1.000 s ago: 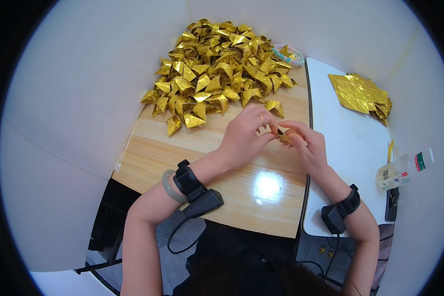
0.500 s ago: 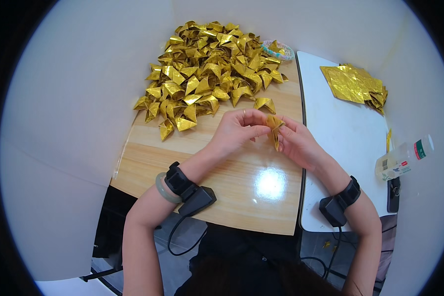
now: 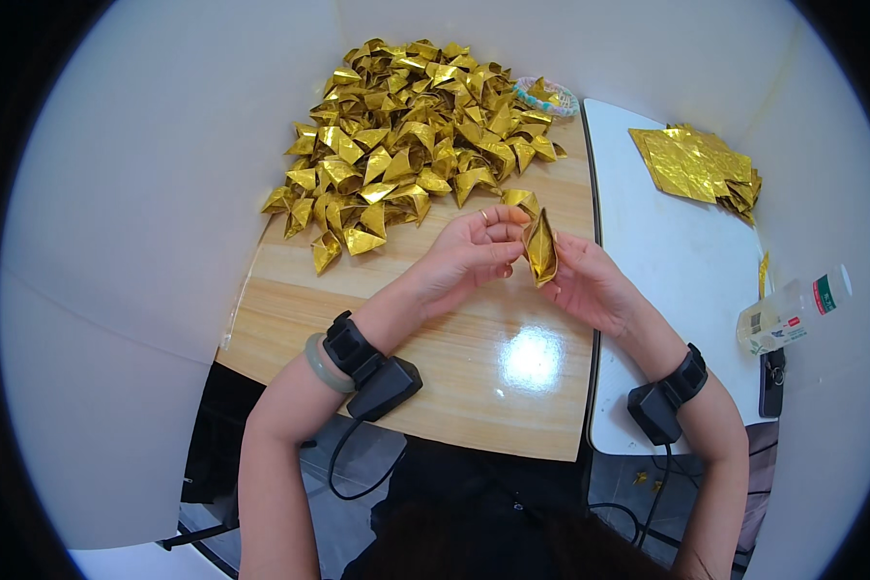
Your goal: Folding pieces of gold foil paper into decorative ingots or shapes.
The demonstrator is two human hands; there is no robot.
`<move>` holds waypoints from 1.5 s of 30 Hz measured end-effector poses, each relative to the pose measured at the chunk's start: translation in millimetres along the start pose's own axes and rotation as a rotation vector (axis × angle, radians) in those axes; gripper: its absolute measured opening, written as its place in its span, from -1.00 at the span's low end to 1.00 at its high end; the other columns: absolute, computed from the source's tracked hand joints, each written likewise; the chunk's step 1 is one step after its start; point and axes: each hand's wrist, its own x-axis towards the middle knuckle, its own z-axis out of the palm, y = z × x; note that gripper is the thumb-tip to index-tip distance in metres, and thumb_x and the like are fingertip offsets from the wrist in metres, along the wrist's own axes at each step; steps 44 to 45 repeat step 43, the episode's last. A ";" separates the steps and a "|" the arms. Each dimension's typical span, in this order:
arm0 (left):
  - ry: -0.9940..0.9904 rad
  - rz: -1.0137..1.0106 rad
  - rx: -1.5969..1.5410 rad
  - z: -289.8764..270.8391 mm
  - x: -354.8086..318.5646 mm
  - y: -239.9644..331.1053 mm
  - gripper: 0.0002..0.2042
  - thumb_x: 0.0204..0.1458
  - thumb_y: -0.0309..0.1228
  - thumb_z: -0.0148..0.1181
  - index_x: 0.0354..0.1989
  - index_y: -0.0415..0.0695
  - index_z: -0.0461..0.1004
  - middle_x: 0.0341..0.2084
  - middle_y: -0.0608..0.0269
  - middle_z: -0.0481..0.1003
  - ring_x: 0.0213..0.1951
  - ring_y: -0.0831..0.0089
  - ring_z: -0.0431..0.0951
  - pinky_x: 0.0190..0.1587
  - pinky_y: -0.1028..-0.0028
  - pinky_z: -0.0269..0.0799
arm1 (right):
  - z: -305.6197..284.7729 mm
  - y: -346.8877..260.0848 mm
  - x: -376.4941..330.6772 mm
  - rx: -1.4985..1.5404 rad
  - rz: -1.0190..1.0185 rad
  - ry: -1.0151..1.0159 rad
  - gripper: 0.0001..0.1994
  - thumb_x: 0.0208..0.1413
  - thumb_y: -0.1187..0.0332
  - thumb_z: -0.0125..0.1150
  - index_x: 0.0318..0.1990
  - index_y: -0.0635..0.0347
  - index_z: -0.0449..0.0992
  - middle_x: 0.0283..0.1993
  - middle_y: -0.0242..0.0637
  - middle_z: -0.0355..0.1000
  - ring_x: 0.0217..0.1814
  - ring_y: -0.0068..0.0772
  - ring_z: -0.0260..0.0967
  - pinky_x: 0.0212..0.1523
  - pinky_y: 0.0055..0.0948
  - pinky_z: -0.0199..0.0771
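Both hands are raised a little above the wooden desk and meet around one folded gold paper piece, which stands nearly upright between them. The left hand has its grip closed on the left edge of this piece, with thumb and fingertips pinching it, and the right hand is pressed against its right side, fingers curled lightly on it from below. The piece already has a pointed, boat-like form, so I judge that its folding is almost finished and only a last shaping or pressing is left. Behind the hands, at the far part of the desk, lies a large pile of finished gold pieces of the same form, which shows that much work is done. One more folded piece lies apart, just beside the left fingers. On the white desk to the right, a stack of flat gold sheets is waiting unfolded, so some work remains. A small round container is at the edge of the pile, and a plastic bottle lies at the far right.
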 end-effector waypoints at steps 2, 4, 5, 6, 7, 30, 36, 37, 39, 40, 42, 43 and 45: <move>0.002 0.031 -0.042 0.1 -0.4 -0.2 -0.70 0.01 -0.48 0.19 -0.06 -0.07 0.35 -0.32 0.47 0.45 -0.30 0.71 0.42 -0.31 0.70 0.28 | 3.2 -1.1 0.0 0.020 -0.013 -0.015 -0.71 0.22 0.27 0.03 0.01 0.23 0.36 -0.13 -0.39 0.43 -0.23 -0.63 0.38 -0.28 -0.64 0.37; 0.003 0.063 -0.084 1.3 -1.3 0.2 -0.70 0.03 -0.47 0.18 -0.05 -0.06 0.34 -0.35 0.48 0.44 -0.31 0.71 0.41 -0.30 0.70 0.28 | 5.3 -2.3 -0.4 0.039 -0.026 -0.029 -0.71 0.22 0.28 0.03 0.01 0.24 0.35 -0.13 -0.39 0.43 -0.24 -0.62 0.38 -0.29 -0.63 0.40; -0.025 0.057 -0.127 3.3 -2.4 1.1 -0.73 0.05 -0.46 0.15 -0.05 -0.06 0.34 -0.37 0.48 0.43 -0.32 0.71 0.41 -0.30 0.68 0.30 | 5.6 -2.8 -0.9 0.078 -0.032 -0.058 -0.71 0.22 0.30 0.02 0.02 0.25 0.34 -0.14 -0.38 0.43 -0.24 -0.63 0.39 -0.30 -0.64 0.43; -0.053 0.052 -0.169 4.5 -3.0 2.2 -0.75 0.08 -0.45 0.12 -0.06 -0.06 0.34 -0.39 0.48 0.41 -0.34 0.70 0.40 -0.30 0.67 0.31 | 5.9 -3.3 -1.1 0.116 -0.039 -0.087 -0.70 0.22 0.31 0.02 0.03 0.26 0.33 -0.15 -0.37 0.42 -0.24 -0.63 0.40 -0.31 -0.66 0.45; -0.052 0.052 -0.170 4.4 -2.7 2.3 -0.75 0.08 -0.45 0.12 -0.06 -0.06 0.34 -0.39 0.48 0.41 -0.34 0.70 0.40 -0.30 0.67 0.31 | 5.9 -3.1 -1.3 0.117 -0.037 -0.086 -0.70 0.22 0.31 0.02 0.03 0.26 0.33 -0.15 -0.37 0.42 -0.24 -0.63 0.40 -0.31 -0.66 0.45; 0.098 0.241 0.650 -2.0 -0.3 -8.9 -0.47 -0.14 -0.43 0.29 0.05 -0.19 0.25 -0.23 0.31 0.38 -0.17 0.60 0.40 -0.14 0.56 0.37 | 4.9 -2.8 -0.2 -0.188 0.032 0.172 -0.75 0.23 0.33 -0.01 -0.02 0.26 0.34 -0.12 -0.29 0.39 -0.22 -0.51 0.43 -0.29 -0.58 0.51; 0.060 -0.102 0.776 -9.2 0.8 5.0 -0.44 -0.19 -0.56 0.21 0.11 -0.21 0.30 -0.11 0.28 0.29 -0.17 0.56 0.40 -0.16 0.57 0.37 | 15.2 0.6 -5.4 -0.982 -0.309 0.371 -0.63 0.03 0.40 0.13 0.01 0.17 0.27 -0.06 -0.29 0.32 -0.13 -0.47 0.38 -0.26 -0.51 0.44; 0.063 -0.102 0.775 -11.0 -0.4 3.9 -0.44 -0.19 -0.56 0.21 0.11 -0.21 0.30 -0.11 0.28 0.29 -0.17 0.56 0.40 -0.16 0.57 0.37 | 15.7 0.5 -5.7 -1.173 -0.478 0.375 -0.58 -0.05 0.43 0.15 0.03 0.16 0.26 -0.06 -0.30 0.32 -0.08 -0.44 0.36 -0.23 -0.47 0.43; -0.015 -0.020 1.095 -15.7 -2.4 0.4 -0.36 -0.24 -0.50 0.29 0.14 -0.16 0.28 -0.12 0.25 0.27 -0.21 0.50 0.41 -0.17 0.54 0.37 | 18.6 -2.0 -6.6 -1.332 -0.420 0.318 -0.52 -0.10 0.44 0.16 0.05 0.13 0.24 -0.03 -0.29 0.31 -0.04 -0.40 0.33 -0.19 -0.44 0.42; -0.017 -0.022 1.094 -12.4 -3.6 2.9 -0.36 -0.24 -0.50 0.29 0.14 -0.16 0.28 -0.12 0.25 0.27 -0.21 0.50 0.41 -0.17 0.54 0.37 | 18.2 -3.4 -7.6 -1.491 -0.360 0.267 -0.47 -0.15 0.45 0.16 0.07 0.09 0.22 -0.01 -0.29 0.30 0.01 -0.36 0.30 -0.16 -0.40 0.41; 0.051 0.129 1.420 -5.3 -7.9 10.4 -0.32 -0.27 -0.42 0.36 0.15 -0.08 0.29 -0.09 0.23 0.25 -0.20 0.39 0.40 -0.15 0.47 0.36 | 12.8 -4.9 -9.1 -1.578 -0.431 0.254 -0.46 -0.15 0.44 0.17 0.09 0.06 0.21 0.05 -0.27 0.26 0.02 -0.34 0.29 -0.13 -0.40 0.41; 0.049 0.206 1.495 -9.0 -8.6 15.3 -0.28 -0.26 -0.37 0.39 0.19 -0.03 0.25 -0.05 0.27 0.24 -0.07 0.30 0.32 -0.06 0.41 0.32 | 9.1 -4.8 -8.6 -1.665 -0.509 0.234 -0.45 -0.14 0.43 0.17 0.10 0.03 0.20 0.10 -0.25 0.22 0.02 -0.32 0.29 -0.11 -0.39 0.41; 0.049 0.206 1.495 -9.0 -8.6 15.3 -0.28 -0.26 -0.37 0.39 0.19 -0.03 0.25 -0.05 0.27 0.24 -0.07 0.30 0.32 -0.06 0.41 0.32 | 9.1 -4.8 -8.6 -1.665 -0.509 0.234 -0.45 -0.14 0.43 0.17 0.10 0.03 0.20 0.10 -0.25 0.22 0.02 -0.32 0.29 -0.11 -0.39 0.41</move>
